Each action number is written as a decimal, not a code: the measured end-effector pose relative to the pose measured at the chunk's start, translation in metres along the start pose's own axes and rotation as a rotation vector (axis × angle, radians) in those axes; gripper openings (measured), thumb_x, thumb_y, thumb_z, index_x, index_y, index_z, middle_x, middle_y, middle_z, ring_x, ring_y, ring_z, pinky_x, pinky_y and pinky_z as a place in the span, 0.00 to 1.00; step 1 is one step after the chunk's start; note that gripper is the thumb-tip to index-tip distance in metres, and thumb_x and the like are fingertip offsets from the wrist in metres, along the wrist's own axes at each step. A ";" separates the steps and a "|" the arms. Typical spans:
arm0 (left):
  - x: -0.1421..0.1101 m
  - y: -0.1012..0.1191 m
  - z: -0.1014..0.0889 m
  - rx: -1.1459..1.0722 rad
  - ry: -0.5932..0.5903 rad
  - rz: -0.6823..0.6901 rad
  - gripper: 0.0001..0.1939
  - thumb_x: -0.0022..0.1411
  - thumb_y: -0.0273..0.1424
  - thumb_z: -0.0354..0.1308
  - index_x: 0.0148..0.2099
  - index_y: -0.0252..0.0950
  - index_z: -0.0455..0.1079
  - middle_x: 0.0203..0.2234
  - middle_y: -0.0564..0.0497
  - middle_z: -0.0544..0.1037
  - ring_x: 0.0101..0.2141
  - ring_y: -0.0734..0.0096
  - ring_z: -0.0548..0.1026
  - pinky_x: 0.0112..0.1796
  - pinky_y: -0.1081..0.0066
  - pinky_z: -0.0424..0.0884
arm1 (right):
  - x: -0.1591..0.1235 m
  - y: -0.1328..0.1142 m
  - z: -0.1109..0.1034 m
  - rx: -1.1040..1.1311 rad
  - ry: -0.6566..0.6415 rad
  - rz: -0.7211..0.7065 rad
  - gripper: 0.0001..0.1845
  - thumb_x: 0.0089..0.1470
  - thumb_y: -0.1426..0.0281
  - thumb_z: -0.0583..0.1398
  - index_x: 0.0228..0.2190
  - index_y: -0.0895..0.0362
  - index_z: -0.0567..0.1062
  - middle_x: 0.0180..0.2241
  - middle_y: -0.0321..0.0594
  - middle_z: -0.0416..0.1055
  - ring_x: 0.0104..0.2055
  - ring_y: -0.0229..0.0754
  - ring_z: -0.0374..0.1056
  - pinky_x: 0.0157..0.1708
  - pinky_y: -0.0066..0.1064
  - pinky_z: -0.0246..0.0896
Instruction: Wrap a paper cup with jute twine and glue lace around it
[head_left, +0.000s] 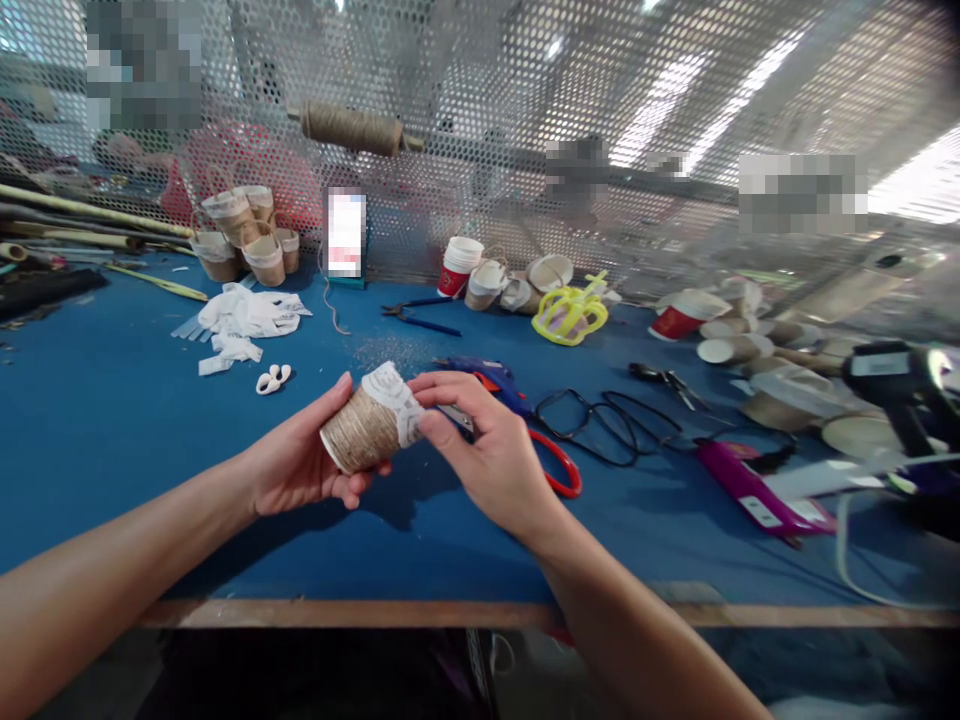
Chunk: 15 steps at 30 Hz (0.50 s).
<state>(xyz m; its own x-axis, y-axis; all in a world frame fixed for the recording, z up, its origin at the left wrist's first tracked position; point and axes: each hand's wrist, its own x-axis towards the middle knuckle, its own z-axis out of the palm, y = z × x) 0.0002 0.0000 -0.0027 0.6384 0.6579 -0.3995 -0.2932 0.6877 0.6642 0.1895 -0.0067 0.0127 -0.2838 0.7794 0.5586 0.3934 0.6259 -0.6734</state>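
Note:
A paper cup wound with brown twine [362, 428] lies tilted on its side in my left hand [304, 460], whose fingers wrap round it from below. White lace [388, 388] circles one end of the cup. With thumb and fingertips, my right hand [487, 440] pinches the lace at that end. Behind my right hand, partly hidden by it, are a blue glue gun [480, 368] and red-handled scissors [559, 465]. White lace strips [247, 312] are heaped to the left on the blue table [300, 555].
Twine-wrapped cups [244, 235] are stacked at the back left, near a propped phone [346, 235]. Pliers [424, 315], a yellow basket-like piece [570, 315] and paper cups [460, 265] sit behind. Right are a black cable [607, 425] and a purple tool [757, 485].

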 end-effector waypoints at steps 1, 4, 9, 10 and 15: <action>-0.001 0.000 0.000 0.004 -0.010 0.030 0.31 0.58 0.54 0.43 0.38 0.30 0.71 0.23 0.44 0.77 0.17 0.75 0.72 0.19 0.76 0.71 | 0.000 0.000 -0.001 0.015 0.037 -0.004 0.07 0.57 0.66 0.55 0.32 0.54 0.72 0.39 0.42 0.72 0.45 0.42 0.67 0.46 0.39 0.61; -0.002 -0.001 -0.003 0.015 -0.055 0.139 0.29 0.53 0.54 0.51 0.38 0.31 0.71 0.25 0.44 0.77 0.19 0.73 0.72 0.21 0.75 0.71 | 0.000 -0.002 -0.003 0.056 0.190 -0.028 0.13 0.60 0.65 0.49 0.29 0.55 0.71 0.37 0.41 0.72 0.43 0.40 0.67 0.45 0.36 0.60; -0.002 -0.004 -0.014 0.054 -0.195 0.279 0.27 0.48 0.51 0.60 0.41 0.33 0.71 0.29 0.46 0.77 0.24 0.71 0.73 0.25 0.74 0.71 | 0.001 -0.003 -0.006 0.049 0.187 0.134 0.16 0.58 0.62 0.52 0.22 0.56 0.66 0.23 0.34 0.66 0.28 0.35 0.62 0.31 0.29 0.59; -0.002 -0.005 -0.015 0.060 -0.223 0.302 0.26 0.49 0.50 0.60 0.42 0.34 0.71 0.29 0.46 0.77 0.25 0.71 0.73 0.26 0.74 0.71 | 0.002 -0.003 -0.006 0.064 0.149 0.183 0.18 0.58 0.60 0.52 0.21 0.56 0.66 0.21 0.33 0.64 0.26 0.35 0.60 0.28 0.28 0.57; -0.001 -0.006 -0.017 0.126 -0.266 0.453 0.23 0.52 0.44 0.60 0.48 0.39 0.69 0.34 0.48 0.75 0.29 0.71 0.72 0.27 0.76 0.69 | 0.004 -0.004 -0.009 0.232 -0.122 0.343 0.23 0.57 0.54 0.50 0.19 0.57 0.64 0.19 0.32 0.62 0.21 0.32 0.58 0.22 0.26 0.53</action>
<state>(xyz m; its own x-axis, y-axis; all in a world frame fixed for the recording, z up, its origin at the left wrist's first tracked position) -0.0104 0.0009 -0.0169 0.6307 0.7685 0.1078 -0.5040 0.3001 0.8099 0.1942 -0.0064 0.0221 -0.2777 0.9324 0.2313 0.2803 0.3089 -0.9088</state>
